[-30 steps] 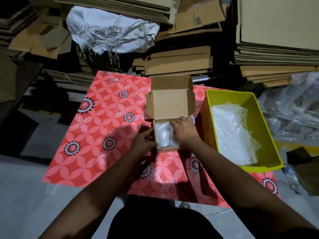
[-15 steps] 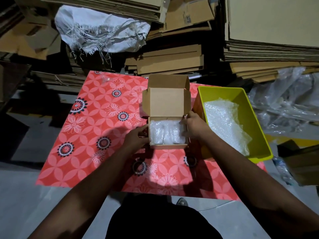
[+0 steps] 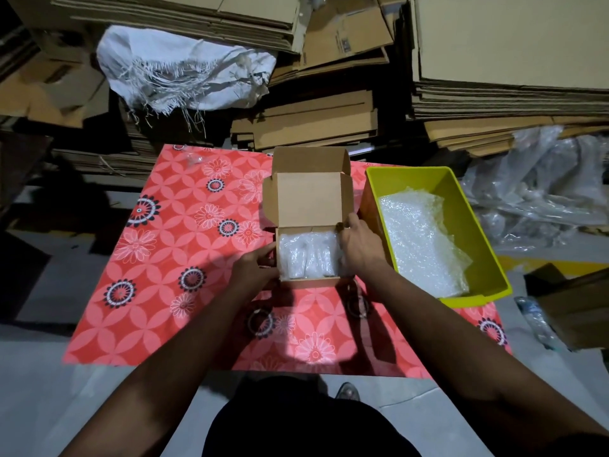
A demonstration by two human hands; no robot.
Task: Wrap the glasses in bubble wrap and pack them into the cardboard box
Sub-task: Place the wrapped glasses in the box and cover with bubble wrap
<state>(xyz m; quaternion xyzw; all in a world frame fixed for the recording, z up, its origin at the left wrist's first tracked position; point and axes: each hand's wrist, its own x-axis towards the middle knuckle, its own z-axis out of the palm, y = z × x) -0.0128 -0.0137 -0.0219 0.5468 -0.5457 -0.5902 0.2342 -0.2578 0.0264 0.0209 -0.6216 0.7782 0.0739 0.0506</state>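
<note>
While bubble-wrapped bundles (image 3: 308, 257) fill the cardboard box (image 3: 309, 199), both hands grip its sides: left hand (image 3: 253, 270), right hand (image 3: 361, 247).

Yellow bin (image 3: 487, 258) crowds the cardboard box (image 3: 309, 282) rightward; red mat (image 3: 171, 258) leftward lies open.

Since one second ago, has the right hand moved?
Yes. The right hand left the bubble-wrapped glasses and went right, to the cardboard box side edge.
</note>
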